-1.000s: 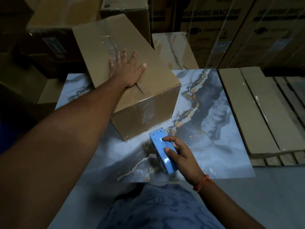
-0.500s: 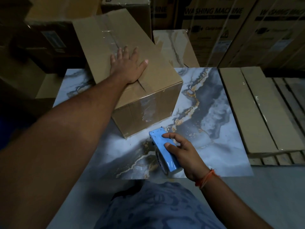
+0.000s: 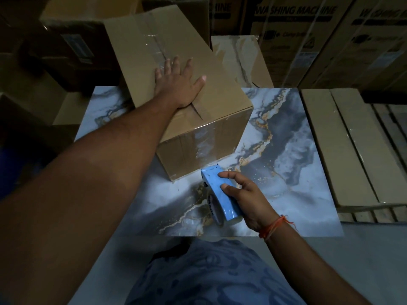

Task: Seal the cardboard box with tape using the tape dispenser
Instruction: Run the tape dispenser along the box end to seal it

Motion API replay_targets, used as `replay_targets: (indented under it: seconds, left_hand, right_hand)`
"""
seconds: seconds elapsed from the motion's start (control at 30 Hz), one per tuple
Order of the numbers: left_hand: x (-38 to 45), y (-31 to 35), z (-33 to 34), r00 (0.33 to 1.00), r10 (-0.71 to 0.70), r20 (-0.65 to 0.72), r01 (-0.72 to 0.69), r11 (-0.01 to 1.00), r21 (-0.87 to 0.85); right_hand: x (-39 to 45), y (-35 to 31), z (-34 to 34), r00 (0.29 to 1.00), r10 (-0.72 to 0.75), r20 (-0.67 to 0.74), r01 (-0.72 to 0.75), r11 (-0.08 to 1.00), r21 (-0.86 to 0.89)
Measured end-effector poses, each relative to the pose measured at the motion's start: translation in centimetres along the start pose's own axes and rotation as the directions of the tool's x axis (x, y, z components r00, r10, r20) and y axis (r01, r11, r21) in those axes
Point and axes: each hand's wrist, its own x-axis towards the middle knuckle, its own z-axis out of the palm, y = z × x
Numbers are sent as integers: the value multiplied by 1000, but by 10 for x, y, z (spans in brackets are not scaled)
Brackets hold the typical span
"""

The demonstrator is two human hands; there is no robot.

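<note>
A brown cardboard box stands on a marbled slab, its flaps down and clear tape along the top seam and down the near side. My left hand lies flat on the box top with fingers spread, over the seam. Just in front of the box's near corner, my right hand grips a light blue tape dispenser, held low over the slab. The dispenser's front end sits close to the taped near face of the box.
Large cartons marked "WASHING MACHINE" stack behind. Flat wrapped cardboard packs lie on a pallet to the right of the slab. More brown boxes stand at the left. A second marbled tile leans behind the box.
My right hand has shifted a little with the dispenser, staying close to the box's near face. My left hand remains pressed on the box top.
</note>
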Motion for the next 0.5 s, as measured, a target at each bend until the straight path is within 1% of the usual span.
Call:
replay_targets:
  seconds: [0.2,0.27,0.3,0.33,0.4,0.43,0.5]
  left_hand:
    - [-1,1,-1,1000,3,0,-3,1000,-7]
    - [-2,1,-2,1000,4,1,-4,1000,-9]
    - [-2,1,-2,1000,3,1,-3,1000,-10]
    - [-3,1,-2,1000,3,3,-2,1000,-11]
    - [-4,2,-3,1000,1,6,0,1000,-12]
    - [-4,2,-3,1000,-1,6,1,1000,-12]
    - [-4,2,-3,1000,-1,4,1,1000,-15]
  right_hand:
    - [3,-2,2,1000,18,-11,-18,1000,-7]
    - [3,-1,3,1000,4,-20,-4,1000,-29]
    - [2,2,3,999,-37,-34,34,996,-79]
    - [0,6,3,993,-106,-53,95,980,-172]
    - [-8,16,2,967,-250,-53,215,907,-363]
    - [-12,22,1,958,-285,-35,248,883,-398]
    - [-18,30,-2,954,-300,-18,272,886,-377]
